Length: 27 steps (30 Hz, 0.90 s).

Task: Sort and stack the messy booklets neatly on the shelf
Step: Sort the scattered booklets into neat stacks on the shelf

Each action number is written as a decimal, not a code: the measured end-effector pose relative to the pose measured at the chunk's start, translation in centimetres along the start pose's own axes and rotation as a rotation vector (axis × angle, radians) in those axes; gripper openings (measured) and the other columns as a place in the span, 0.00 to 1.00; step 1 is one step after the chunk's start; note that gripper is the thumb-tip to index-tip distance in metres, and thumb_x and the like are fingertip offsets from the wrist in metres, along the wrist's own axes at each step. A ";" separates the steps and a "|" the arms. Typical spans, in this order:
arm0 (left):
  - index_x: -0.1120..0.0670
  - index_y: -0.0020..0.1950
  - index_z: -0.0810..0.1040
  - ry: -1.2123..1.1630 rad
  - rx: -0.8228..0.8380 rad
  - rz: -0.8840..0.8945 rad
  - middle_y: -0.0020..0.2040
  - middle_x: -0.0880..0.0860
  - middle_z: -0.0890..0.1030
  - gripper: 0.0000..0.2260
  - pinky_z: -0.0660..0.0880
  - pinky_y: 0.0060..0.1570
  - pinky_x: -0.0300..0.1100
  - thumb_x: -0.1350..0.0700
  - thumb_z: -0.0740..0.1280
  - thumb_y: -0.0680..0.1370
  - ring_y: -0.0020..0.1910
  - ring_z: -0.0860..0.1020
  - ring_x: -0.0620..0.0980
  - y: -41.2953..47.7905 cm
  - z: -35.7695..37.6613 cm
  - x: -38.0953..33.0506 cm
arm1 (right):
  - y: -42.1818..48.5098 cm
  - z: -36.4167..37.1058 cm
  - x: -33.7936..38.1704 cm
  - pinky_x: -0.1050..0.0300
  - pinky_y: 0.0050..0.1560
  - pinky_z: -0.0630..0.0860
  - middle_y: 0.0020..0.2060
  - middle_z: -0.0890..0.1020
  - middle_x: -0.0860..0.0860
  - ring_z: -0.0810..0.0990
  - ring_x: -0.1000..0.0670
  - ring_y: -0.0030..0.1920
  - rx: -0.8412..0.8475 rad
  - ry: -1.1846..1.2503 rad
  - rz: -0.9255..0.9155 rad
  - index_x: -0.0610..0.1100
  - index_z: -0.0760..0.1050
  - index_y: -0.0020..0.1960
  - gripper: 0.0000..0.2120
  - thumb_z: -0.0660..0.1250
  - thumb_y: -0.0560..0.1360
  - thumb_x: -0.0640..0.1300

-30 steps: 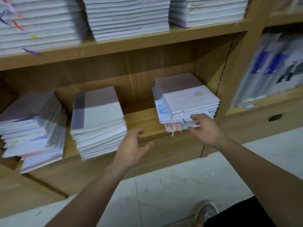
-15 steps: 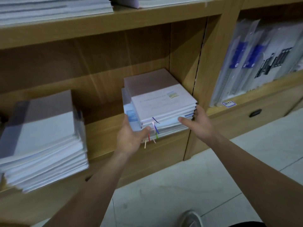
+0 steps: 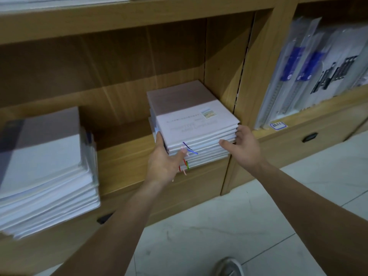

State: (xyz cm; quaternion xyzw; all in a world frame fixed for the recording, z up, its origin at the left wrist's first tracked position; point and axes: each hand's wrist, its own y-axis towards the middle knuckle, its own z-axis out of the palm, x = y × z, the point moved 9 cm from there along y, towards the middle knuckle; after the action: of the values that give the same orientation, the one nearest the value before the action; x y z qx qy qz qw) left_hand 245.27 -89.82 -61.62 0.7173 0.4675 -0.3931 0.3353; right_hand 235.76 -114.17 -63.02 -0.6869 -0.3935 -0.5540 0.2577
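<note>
A stack of pale booklets [image 3: 189,108] with mauve-banded covers lies at the right end of the wooden shelf [image 3: 123,156], close to the upright divider [image 3: 225,66]. The lower booklets jut out to the left, and coloured ribbon markers [image 3: 186,164] hang from the front edge. My left hand [image 3: 163,162] clasps the stack's front left corner, fingers along the side and thumb on the front. My right hand [image 3: 243,146] clasps the front right corner, fingers curled round the right side. A taller, fanned-out booklet stack [image 3: 43,156] sits at the shelf's left.
Plastic-sleeved items [image 3: 318,66] stand in the neighbouring bay to the right, above a small label [image 3: 278,125]. Drawer handles [image 3: 310,137] are set in the base below. Bare shelf board lies between the two stacks. A shoe [image 3: 229,267] shows on the tiled floor.
The view swung right and closer to the right-hand stack. My left hand crossed from the shelf's middle to the stack's left corner, and my right hand slid round to its right side.
</note>
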 end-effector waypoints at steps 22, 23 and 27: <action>0.48 0.58 0.77 -0.017 -0.011 -0.209 0.47 0.43 0.84 0.24 0.80 0.53 0.50 0.46 0.75 0.63 0.46 0.83 0.45 -2.8 -1.2 7.1 | -3.9 4.0 -2.9 0.57 0.52 0.79 0.54 0.82 0.57 0.82 0.54 0.54 0.249 -0.158 0.060 0.53 0.71 0.65 0.34 0.80 0.62 0.48; 0.48 0.56 0.77 -0.036 -0.022 -0.221 0.46 0.43 0.84 0.24 0.80 0.52 0.51 0.46 0.74 0.63 0.46 0.83 0.46 -3.3 -1.5 7.2 | -4.3 4.2 -2.8 0.53 0.52 0.80 0.53 0.83 0.56 0.83 0.53 0.53 0.256 -0.171 0.062 0.53 0.71 0.65 0.35 0.79 0.60 0.51; 0.50 0.57 0.77 -0.068 -0.118 -0.219 0.42 0.45 0.84 0.18 0.78 0.44 0.43 0.53 0.76 0.69 0.41 0.82 0.44 -6.0 -3.2 7.2 | -5.4 5.6 -2.3 0.47 0.52 0.81 0.52 0.81 0.57 0.83 0.50 0.50 0.312 -0.230 0.042 0.56 0.70 0.63 0.36 0.74 0.56 0.58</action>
State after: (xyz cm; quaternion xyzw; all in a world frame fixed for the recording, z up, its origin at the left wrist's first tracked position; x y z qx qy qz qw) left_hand 242.28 -82.15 -67.16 0.6274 0.5537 -0.4232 0.3474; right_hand 234.25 -107.30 -67.06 -0.7055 -0.4868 -0.3988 0.3259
